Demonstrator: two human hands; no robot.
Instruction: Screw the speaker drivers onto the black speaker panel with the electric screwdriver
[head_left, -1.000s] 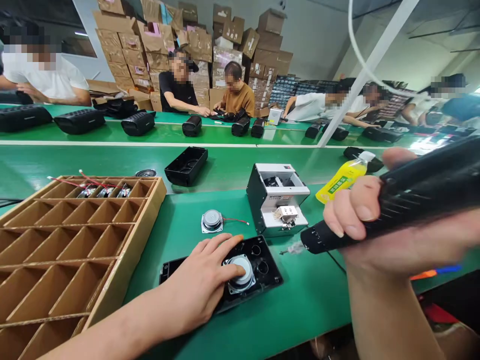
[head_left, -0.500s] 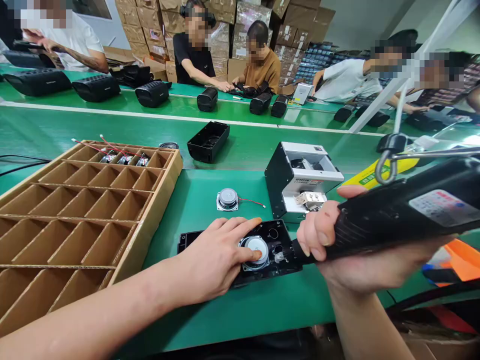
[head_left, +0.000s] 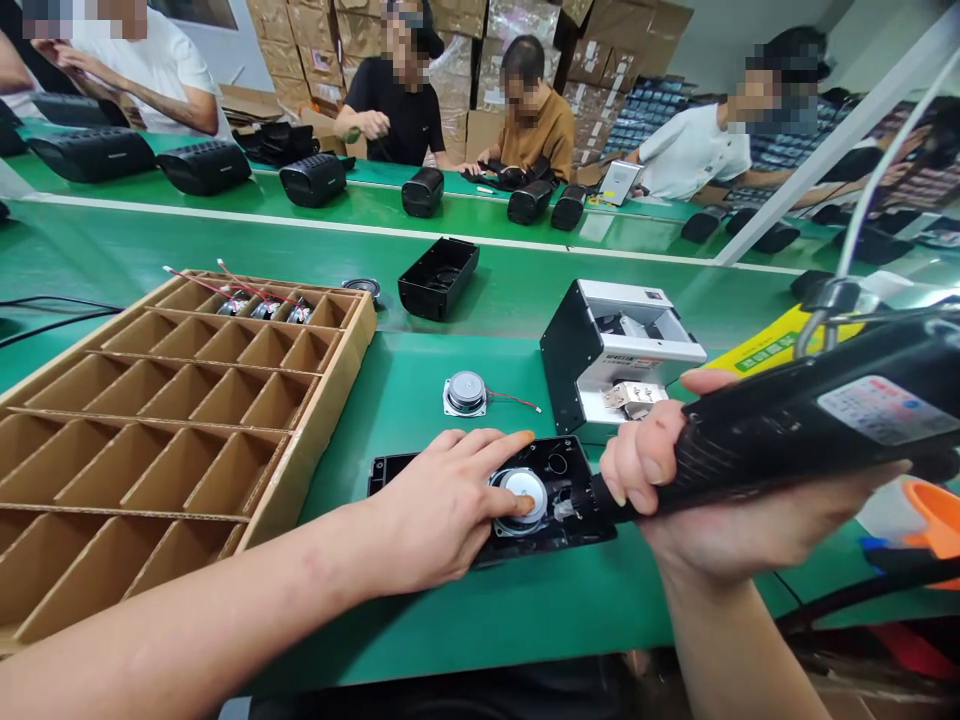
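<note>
Two bare hands work at the near edge of the green tabletop [head_left: 420, 400]. The left hand [head_left: 442, 505] lies flat, fingers spread, its fingertips pressing the round silver speaker driver [head_left: 525, 495] that sits in the flat black plastic speaker panel [head_left: 559, 465]; the palm hides the panel's left half, and nothing is clasped in this grip. The right hand [head_left: 675, 490] is closed around the black electric screwdriver [head_left: 810, 420], whose rear end runs out of view at the right edge. Its tip meets the panel just right of the driver, but the bit itself is too small and shadowed to make out. The panel is glossy, with two round holes showing behind the driver.

Behind it lies a second small silver driver with red wire [head_left: 466, 393], and to its right stands a black-and-white screw feeder box [head_left: 600, 350]. A brown cardboard divider tray [head_left: 187, 400] fills the left side, cut off at the near left corner.
</note>
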